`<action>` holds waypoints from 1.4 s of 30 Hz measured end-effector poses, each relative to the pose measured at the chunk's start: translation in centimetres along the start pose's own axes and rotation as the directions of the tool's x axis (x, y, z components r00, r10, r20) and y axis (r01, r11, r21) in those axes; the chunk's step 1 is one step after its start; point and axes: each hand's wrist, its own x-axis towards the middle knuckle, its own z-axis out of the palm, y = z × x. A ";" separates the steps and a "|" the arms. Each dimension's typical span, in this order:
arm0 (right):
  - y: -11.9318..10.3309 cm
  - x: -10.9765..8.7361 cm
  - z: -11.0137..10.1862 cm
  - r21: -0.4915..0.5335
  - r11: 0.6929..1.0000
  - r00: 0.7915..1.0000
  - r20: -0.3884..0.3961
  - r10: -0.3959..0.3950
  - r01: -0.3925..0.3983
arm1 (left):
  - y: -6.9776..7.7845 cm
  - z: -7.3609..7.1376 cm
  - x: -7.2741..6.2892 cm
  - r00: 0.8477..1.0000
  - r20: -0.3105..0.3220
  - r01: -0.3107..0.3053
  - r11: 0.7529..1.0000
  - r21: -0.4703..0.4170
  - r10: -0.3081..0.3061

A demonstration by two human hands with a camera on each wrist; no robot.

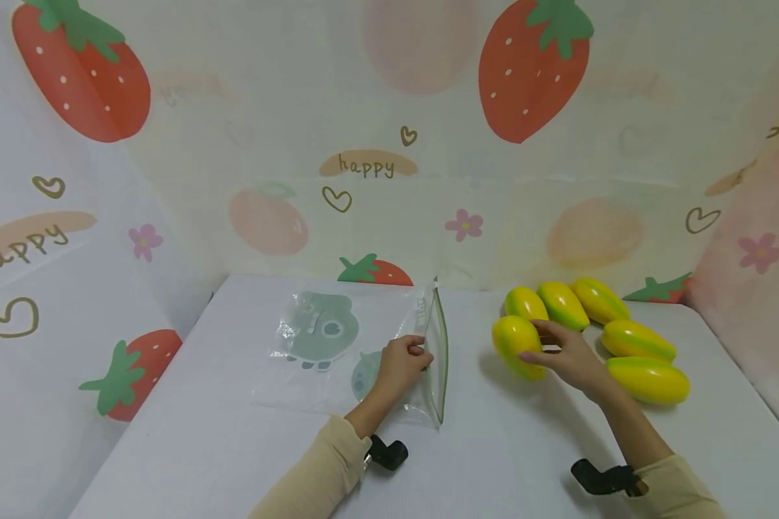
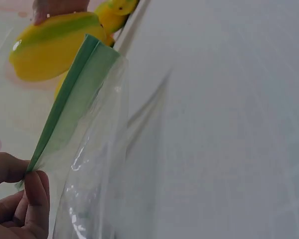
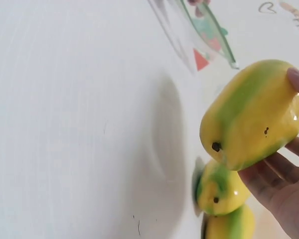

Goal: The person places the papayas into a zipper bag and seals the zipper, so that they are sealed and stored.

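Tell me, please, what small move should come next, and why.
Probably bring the held fruit left toward the open end of the plastic bag: the right hand holds it above the table, the left hand pinches the bag's green edge, and a gap shows at that end.

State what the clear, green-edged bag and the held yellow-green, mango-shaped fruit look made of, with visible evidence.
Clear, green-edged plastic bag: probably thin, glossy film; it is see-through, with creased highlights.
Yellow-green, mango-shaped fruit: smooth and shiny, perhaps moulded plastic or coated foam, given its sharp highlights; real skin remains possible.
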 end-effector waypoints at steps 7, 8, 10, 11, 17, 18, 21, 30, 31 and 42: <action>-1.0 0.2 0.8 0.080 0.994 0.997 -0.005 0.071 -0.070 | 0.1 0.4 0.0 0.996 -0.033 0.081 0.989 -0.125 -0.086; -1.2 0.3 0.9 0.094 0.992 0.997 -0.005 0.079 -0.079 | 0.1 0.5 0.0 0.995 -0.040 0.081 0.988 -0.130 -0.087; -1.4 0.5 1.2 0.117 0.988 0.995 -0.004 0.098 -0.097 | 0.1 0.6 0.0 0.994 -0.052 0.084 0.986 -0.141 -0.092; -1.6 0.6 1.3 0.124 0.987 0.994 -0.004 0.107 -0.106 | 0.1 0.6 0.0 0.994 -0.057 0.083 0.986 -0.145 -0.092; -2.2 1.3 2.0 0.156 0.978 0.990 -0.001 0.138 -0.136 | 0.2 0.8 0.0 0.993 -0.068 0.086 0.981 -0.175 -0.099; -2.3 1.5 2.2 0.163 0.976 0.990 -0.004 0.144 -0.142 | 0.2 0.8 0.0 0.992 -0.068 0.088 0.979 -0.181 -0.102; -2.9 1.8 2.7 0.189 0.969 0.986 -0.009 0.167 -0.162 | 0.3 0.8 0.1 0.992 -0.068 0.089 0.976 -0.199 -0.104; -4.5 3.2 4.0 0.240 0.951 0.977 -0.035 0.210 -0.196 | 0.6 1.0 -0.1 0.993 -0.055 0.092 0.969 -0.231 -0.108; -4.6 3.3 4.1 0.249 0.948 0.976 -0.035 0.213 -0.198 | 0.7 1.0 -0.1 0.993 -0.057 0.090 0.969 -0.232 -0.106; -5.7 5.1 5.5 0.334 0.917 0.971 -0.023 0.237 -0.216 | 1.4 1.2 -0.4 0.993 -0.037 0.102 0.967 -0.233 -0.114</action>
